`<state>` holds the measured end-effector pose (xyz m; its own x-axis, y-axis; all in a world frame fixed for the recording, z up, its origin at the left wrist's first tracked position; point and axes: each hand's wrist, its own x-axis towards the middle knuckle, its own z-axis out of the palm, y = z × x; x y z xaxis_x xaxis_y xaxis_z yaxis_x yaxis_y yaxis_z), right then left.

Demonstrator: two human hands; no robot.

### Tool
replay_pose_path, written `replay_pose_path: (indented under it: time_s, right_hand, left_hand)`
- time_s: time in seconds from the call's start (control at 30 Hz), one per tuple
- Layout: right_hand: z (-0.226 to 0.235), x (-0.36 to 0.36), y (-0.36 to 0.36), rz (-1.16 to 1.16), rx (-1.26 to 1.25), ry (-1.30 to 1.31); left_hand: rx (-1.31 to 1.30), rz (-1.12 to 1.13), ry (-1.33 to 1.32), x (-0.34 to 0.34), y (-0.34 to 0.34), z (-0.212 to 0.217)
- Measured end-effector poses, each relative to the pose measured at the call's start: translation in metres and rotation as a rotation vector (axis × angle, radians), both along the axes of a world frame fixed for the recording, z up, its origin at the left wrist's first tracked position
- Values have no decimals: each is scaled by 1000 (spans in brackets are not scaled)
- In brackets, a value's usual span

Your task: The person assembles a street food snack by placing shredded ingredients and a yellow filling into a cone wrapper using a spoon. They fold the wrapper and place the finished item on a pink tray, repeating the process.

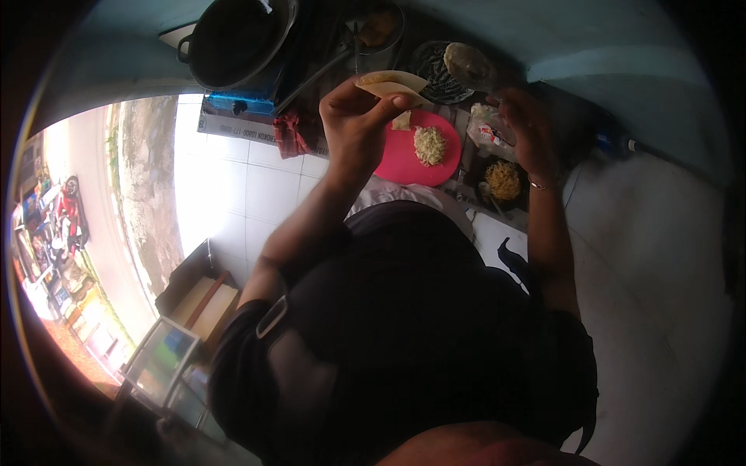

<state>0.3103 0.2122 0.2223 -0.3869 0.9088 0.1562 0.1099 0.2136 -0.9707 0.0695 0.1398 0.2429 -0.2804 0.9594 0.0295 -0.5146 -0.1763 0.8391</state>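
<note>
My left hand [353,116] is closed on a folded pale wrapper [392,82] with a yellowish filling along its fold. It holds the wrapper above a pink plate [400,159]. On that plate lie a heap of shredded pale food [430,146] and a small pale folded piece [401,121]. My right hand [527,132] is raised to the right of the plate, its fingers curled and dim. Just beyond its fingertips is a pale rounded thing [468,65], over the edge of a dark bowl [435,74]; whether the fingers grip it is hard to make out.
A plastic bag [488,130] and a dish of yellow shredded food [502,180] stand by my right hand. A large dark wok [237,39] sits on a blue stove [237,102] at the far left. A red checked cloth [291,135] lies nearby.
</note>
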Motion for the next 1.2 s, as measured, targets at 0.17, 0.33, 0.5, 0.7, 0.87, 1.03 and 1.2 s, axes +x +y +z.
replay_pose_path:
  time_s: [0.17,0.33,0.5,0.7,0.87,1.03,1.2]
  right_hand:
    - [96,4,-30,-17,479,-406]
    - [134,1,-53,-66,783,-509]
    - [153,-1,-67,-26,758,-460]
    - [159,-8,-88,-69,633,-513]
    - [151,-10,-96,-90,642,-481]
    - [148,-5,-98,-35,673,-491]
    - [148,-2,-102,-34,608,-469]
  left_hand:
    - [87,-101,-81,5,-8,23]
    - [145,-169,-123,5,-20,43]
    - [186,-194,-77,3,-29,55]
    - [249,-165,-160,4,-38,58]
    - [288,-123,-179,2,-44,60]
    - [223,-101,-209,3,-49,64]
    - [225,-87,-204,3,-49,65]
